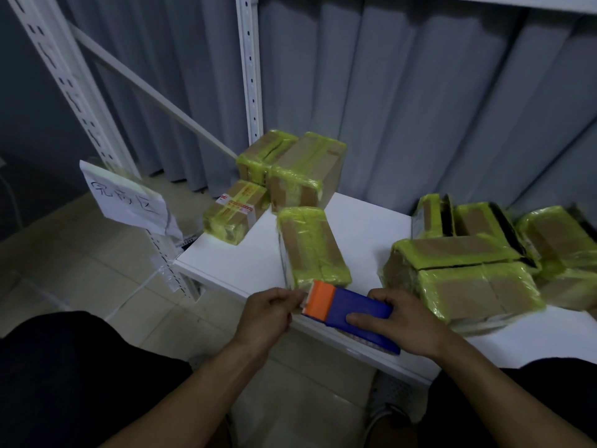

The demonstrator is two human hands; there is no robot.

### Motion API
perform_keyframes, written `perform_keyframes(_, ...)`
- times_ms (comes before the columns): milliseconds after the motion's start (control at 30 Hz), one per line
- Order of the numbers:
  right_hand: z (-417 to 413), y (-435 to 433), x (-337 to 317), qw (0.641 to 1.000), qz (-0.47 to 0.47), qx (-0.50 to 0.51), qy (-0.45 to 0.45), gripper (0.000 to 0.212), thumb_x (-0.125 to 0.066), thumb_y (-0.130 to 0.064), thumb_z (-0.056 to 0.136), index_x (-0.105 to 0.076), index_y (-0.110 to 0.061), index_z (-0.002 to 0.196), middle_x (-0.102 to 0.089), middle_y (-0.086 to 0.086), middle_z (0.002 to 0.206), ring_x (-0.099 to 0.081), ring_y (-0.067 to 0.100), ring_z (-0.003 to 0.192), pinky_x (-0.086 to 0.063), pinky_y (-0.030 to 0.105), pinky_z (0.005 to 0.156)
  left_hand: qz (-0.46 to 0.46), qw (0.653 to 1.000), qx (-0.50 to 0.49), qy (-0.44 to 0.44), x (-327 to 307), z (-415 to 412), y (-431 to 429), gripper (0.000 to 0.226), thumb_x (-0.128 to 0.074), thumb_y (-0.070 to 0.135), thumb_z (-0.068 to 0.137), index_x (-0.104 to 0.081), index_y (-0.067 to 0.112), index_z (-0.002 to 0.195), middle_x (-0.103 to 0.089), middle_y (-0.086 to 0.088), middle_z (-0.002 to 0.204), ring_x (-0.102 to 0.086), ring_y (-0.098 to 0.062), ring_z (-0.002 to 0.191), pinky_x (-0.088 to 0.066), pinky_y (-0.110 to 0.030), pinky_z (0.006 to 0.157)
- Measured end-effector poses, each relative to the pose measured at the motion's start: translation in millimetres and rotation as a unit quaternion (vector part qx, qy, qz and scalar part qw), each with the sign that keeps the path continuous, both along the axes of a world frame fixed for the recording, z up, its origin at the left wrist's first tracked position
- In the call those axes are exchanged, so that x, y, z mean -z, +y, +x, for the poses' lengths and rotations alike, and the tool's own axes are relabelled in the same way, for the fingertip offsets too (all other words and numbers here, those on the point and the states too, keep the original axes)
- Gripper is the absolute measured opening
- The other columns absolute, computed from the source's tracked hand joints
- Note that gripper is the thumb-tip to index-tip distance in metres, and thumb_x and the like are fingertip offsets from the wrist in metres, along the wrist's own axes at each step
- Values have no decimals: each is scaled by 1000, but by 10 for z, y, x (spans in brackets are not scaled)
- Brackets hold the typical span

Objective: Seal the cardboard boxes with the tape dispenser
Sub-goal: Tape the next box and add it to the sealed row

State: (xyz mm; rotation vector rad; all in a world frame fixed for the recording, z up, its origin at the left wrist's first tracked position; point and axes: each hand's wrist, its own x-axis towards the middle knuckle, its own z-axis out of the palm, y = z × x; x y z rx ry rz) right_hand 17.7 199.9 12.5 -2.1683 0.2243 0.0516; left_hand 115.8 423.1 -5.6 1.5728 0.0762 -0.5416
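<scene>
Though in right hand (410, 324), dispenser (350, 306) part-hidden.

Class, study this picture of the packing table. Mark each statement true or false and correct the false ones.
1. The right hand holds the blue and orange plastic tape dispenser. True.
2. The boxes are bound with blue tape. False: the tape is yellow-green, as on the cardboard box nearest the dispenser.
3. The left hand hangs idle, away from the dispenser. False: its fingers pinch at the dispenser's orange end.
4. A white paper sign with handwriting hangs on the white metal shelf upright. True.
5. The boxes stand on a white table. True.
</scene>
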Motion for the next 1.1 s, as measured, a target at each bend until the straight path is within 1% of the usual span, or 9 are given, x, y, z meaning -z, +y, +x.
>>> perform_keyframes(67, -2, -42, -59, 999, -34, 5, -1, 55, -81, -56, 77, -55, -9, 63, -47, -3, 53, -48, 7, 49, -34, 19, 52, 18, 998, -46, -27, 4, 117, 56, 16, -71, 20, 91, -75, 5, 83, -62, 3, 60, -49, -4, 48, -38, -17, 47)
perform_keyframes(133, 0, -102, -140, 997, -73, 17, -7, 51, -81, -55, 77, -54, -16, 60, -48, -6, 51, -48, 5, 48, -36, 18, 52, 17, 995, -90, -32, 16, 266, 141, 18, -70, 22, 92, -73, 7, 81, -67, 5, 66, -48, -6, 52, -39, -20, 49)
perform_keyframes(267, 49, -132, -259, 990, -137, 39, -23, 53, -81, -64, 72, -52, -22, 57, -58, -7, 54, -56, 9, 49, -40, 18, 51, 17, 995, -94, -24, 144, 338, 150, 20, -64, 25, 96, -71, 8, 88, -69, 6, 75, -51, -11, 60, -39, -26, 55)
perform_keyframes(400, 183, -92, -334, 979, -200, 29, -2, 64, -73, -81, 67, -58, -19, 62, -61, -2, 57, -60, 9, 51, -49, 33, 55, 15, 992, -124, 1, 335, 266, 97, 20, -59, 28, 99, -69, 11, 95, -72, 3, 88, -54, -14, 63, -41, -29, 58)
perform_keyframes(533, 362, 17, -464, 963, -268, 22, 13, 56, -73, -80, 67, -61, -24, 67, -62, -9, 61, -61, 5, 57, -54, 32, 57, -3, 990, -135, 36, 372, 345, 91, 17, -55, 24, 100, -69, 14, 98, -71, 0, 93, -52, -17, 68, -40, -31, 62)
perform_keyframes(633, 467, 89, -493, 946, -321, 6, 40, 59, -70, -82, 68, -63, -25, 75, -65, -8, 69, -63, 6, 63, -53, 26, 56, 8, 988, -138, 68, 435, 375, 79, 13, -57, 18, 97, -69, 15, 97, -69, -3, 92, -50, -19, 69, -42, -33, 66)
perform_keyframes(767, 565, 141, -518, 932, -352, 14, 81, 61, -72, -83, 64, -63, -25, 80, -64, -9, 76, -63, 6, 67, -47, 23, 53, 4, 986, -135, 99, 549, 368, 21, 12, -55, 14, 97, -68, 13, 98, -65, -5, 85, -48, -20, 64, -39, -35, 67)
perform_keyframes(967, 660, 176, -418, 925, -363, 43, 108, 64, -72, -85, 61, -62, -24, 79, -63, -8, 77, -62, 11, 67, -48, 26, 53, -15, 986, -129, 107, 667, 443, -89, 10, -58, 19, 98, -67, 17, 101, -60, -3, 84, -47, -19, 66, -38, -32, 66)
perform_keyframes(1100, 712, 220, -426, 919, -369, 38, 133, 61, -75, -80, 65, -60, -22, 80, -59, -7, 75, -57, 10, 62, -35, 24, 46, -2, 987, -104, 124, 726, 481, -173, 8, -59, 22, 97, -66, 21, 96, -60, -2, 85, -49, -19, 70, -37, -27, 60)
